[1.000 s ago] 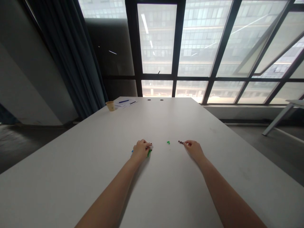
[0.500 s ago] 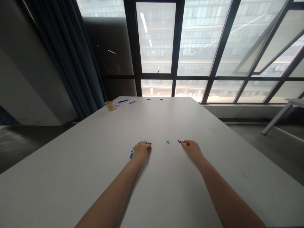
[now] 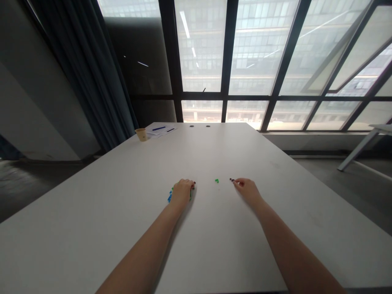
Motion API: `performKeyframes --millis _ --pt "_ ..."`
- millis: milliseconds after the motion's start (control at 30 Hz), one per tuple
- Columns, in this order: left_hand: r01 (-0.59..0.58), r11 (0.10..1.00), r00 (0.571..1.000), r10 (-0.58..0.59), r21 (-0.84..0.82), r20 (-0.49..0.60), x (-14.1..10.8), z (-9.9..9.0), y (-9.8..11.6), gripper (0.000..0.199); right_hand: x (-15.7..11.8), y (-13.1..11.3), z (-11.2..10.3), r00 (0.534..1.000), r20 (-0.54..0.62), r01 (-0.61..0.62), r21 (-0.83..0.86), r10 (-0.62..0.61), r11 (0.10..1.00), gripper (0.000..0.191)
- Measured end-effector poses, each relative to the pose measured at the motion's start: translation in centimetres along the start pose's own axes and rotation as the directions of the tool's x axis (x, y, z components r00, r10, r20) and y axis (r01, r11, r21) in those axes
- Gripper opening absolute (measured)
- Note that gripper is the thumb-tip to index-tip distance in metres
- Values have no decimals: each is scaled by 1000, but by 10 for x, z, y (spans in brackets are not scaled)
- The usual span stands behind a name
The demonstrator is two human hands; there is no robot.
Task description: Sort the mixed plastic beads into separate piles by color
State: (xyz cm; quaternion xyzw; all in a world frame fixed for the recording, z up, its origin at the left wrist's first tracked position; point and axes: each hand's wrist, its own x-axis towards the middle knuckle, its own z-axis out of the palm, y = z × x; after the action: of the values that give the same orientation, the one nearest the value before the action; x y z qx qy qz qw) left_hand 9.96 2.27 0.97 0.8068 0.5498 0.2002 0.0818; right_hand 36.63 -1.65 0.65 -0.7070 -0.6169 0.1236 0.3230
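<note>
My left hand [image 3: 181, 191] rests on the white table over a small pile, its fingers curled down and closed. Blue pieces [image 3: 169, 197] stick out at its left, and a green piece [image 3: 190, 195] shows by its thumb side. A tiny dark piece [image 3: 194, 182] lies right at its fingertips; what these fingers hold is hidden. Farther right, my right hand [image 3: 246, 189] pinches thumb and forefinger together at a small dark piece [image 3: 233, 180], beside another dark bit. Between the hands lie small green pieces [image 3: 217, 180], touched by neither.
The white table [image 3: 211, 155] reaches toward the windows. At its far left stand a paper cup [image 3: 141, 134] and papers [image 3: 163, 131] with a blue pen [image 3: 159, 128]. Two dark round discs [image 3: 191, 126] lie near the far edge. A curtain [image 3: 88, 81] hangs at left.
The view has tilted down slightly. My left fingers have shifted a little around the dark pieces, and more of the green piece by the thumb shows. My right hand stays at its dark pieces.
</note>
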Motion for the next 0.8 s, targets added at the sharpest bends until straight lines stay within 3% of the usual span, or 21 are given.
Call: performKeyframes --millis 167,300,467,600,700,800 --pt "-2 999 999 1 -46 -33 1 1 -3 24 0 -1 1 1000 8 -2 6 2 1000 30" --pt "-49 979 994 29 -197 -103 5 6 -7 25 0 -1 1 1000 8 2 -5 -2 1000 30" --pt "10 927 985 -73 -375 -154 6 7 -5 21 -2 -2 0 1000 10 27 7 -27 1000 30" --pt "50 866 987 -119 -498 -108 5 9 2 14 -3 -5 0 999 12 42 24 -42 999 30" --pt "134 712 987 -160 -689 27 4 14 12 14 -4 -10 1 998 17 64 53 -65 996 28" --pt "240 433 963 -219 -869 157 -1 19 27 20 -9 -19 5 975 35 214 106 -219 971 25"
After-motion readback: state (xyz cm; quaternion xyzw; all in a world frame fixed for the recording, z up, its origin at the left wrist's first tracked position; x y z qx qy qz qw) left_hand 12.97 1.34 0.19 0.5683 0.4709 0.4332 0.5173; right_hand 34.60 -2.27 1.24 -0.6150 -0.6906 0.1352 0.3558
